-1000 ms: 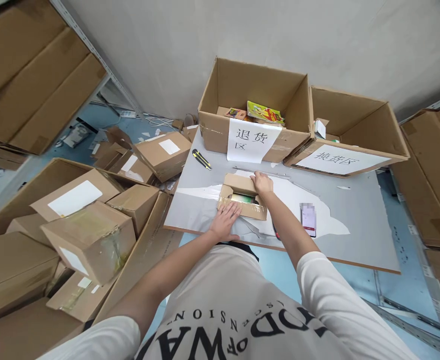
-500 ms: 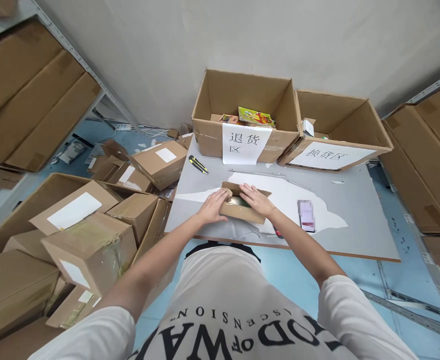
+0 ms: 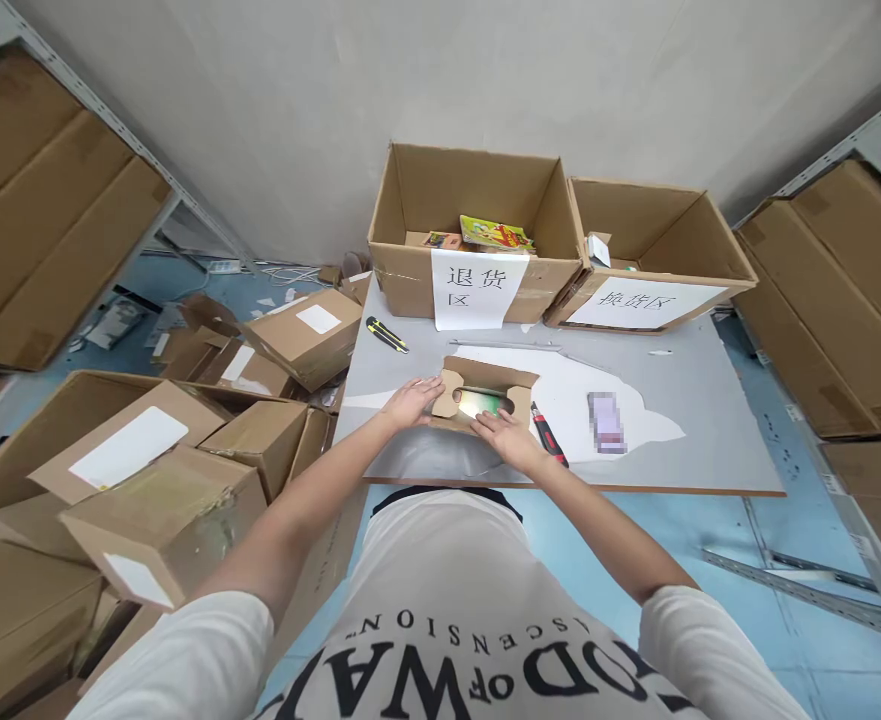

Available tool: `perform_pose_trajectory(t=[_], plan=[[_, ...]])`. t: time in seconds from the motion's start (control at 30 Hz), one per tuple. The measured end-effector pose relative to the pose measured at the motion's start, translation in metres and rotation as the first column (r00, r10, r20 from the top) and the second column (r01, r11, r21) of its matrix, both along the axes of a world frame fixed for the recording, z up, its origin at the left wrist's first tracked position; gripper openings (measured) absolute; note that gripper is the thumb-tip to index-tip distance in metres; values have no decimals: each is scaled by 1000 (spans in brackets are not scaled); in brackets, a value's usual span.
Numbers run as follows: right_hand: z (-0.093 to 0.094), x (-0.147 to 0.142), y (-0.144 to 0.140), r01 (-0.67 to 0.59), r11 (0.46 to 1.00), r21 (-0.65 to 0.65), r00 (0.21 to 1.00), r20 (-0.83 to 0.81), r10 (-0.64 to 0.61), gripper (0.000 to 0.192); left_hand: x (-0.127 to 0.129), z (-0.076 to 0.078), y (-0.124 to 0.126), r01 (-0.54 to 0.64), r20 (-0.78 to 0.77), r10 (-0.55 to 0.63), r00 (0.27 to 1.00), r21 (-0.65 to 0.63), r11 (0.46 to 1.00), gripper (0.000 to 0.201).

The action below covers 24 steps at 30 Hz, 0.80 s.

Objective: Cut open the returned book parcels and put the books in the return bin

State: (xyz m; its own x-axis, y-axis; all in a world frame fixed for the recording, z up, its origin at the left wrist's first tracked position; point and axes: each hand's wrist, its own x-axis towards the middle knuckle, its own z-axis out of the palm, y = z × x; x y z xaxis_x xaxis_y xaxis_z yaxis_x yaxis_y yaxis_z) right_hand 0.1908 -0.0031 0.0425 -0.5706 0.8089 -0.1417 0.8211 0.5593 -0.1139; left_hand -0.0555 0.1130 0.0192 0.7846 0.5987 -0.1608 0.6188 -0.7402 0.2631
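A small cardboard box point(image 3: 494, 373) lies on the table with its long top flaps apart and its end flaps visible. Inside it, between the end flaps, shows a white and green item point(image 3: 483, 403), partly hidden. My left hand point(image 3: 414, 402) grips the box's left end, its fingers over the end flap. At the front right side, my right hand point(image 3: 506, 437) lies on the front edge with its fingers spread toward the opening. Just right of the box is a red and black utility knife point(image 3: 549, 436).
A yellow and black utility knife point(image 3: 387, 335) lies at the table's left. A phone point(image 3: 606, 422) rests to the right on white paper point(image 3: 654, 428). Behind stand two labelled cartons, the left carton point(image 3: 402, 284) and right carton point(image 3: 732, 270). Parcels point(image 3: 177, 510) fill a bin on my left.
The small box's flaps have spread apart, showing more of the item inside. My right hand has moved from the top down to the front edge. The red knife has come into fuller view.
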Motion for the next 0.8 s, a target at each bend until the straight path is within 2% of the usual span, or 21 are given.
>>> perform_pose_trajectory(t=[0.17, 0.27, 0.33, 0.43, 0.53, 0.63, 0.7, 0.8], plan=[[-39, 1, -35, 18, 986, 163, 1000, -9, -16, 57, 2, -6, -7, -39, -8, 39, 999, 17, 999, 73], [-55, 0, -42, 54, 986, 156, 998, -38, -49, 58, 2, -5, -9, -33, -15, 33, 999, 4, 999, 73], [-56, 0, -43, 68, 991, 116, 996, -72, -60, 59, 1, -1, -9, -18, -20, 18, 1000, -1, 1000, 74], [-45, 2, -40, 80, 997, 19, 979, -192, -75, 55, 1, 10, -12, -28, -16, 28, 999, 25, 999, 72], [-24, 9, -33, 189, 975, -114, 913, -344, -217, 44, 9, 23, -18, -103, 31, 101, 994, 79, 992, 58], [0, 17, -15, 263, 934, -241, 868, -364, -339, 42, 28, 37, -23, -157, 94, 144, 985, 143, 977, 39], [15, 19, 4, 237, 931, -279, 905, -284, -316, 42, 46, 45, -22, -92, 92, 78, 993, 163, 982, 32], [34, 15, 33, 214, 932, -292, 970, -49, -238, 42, 74, 52, -15, 133, -3, -133, 991, 110, 985, 26]])
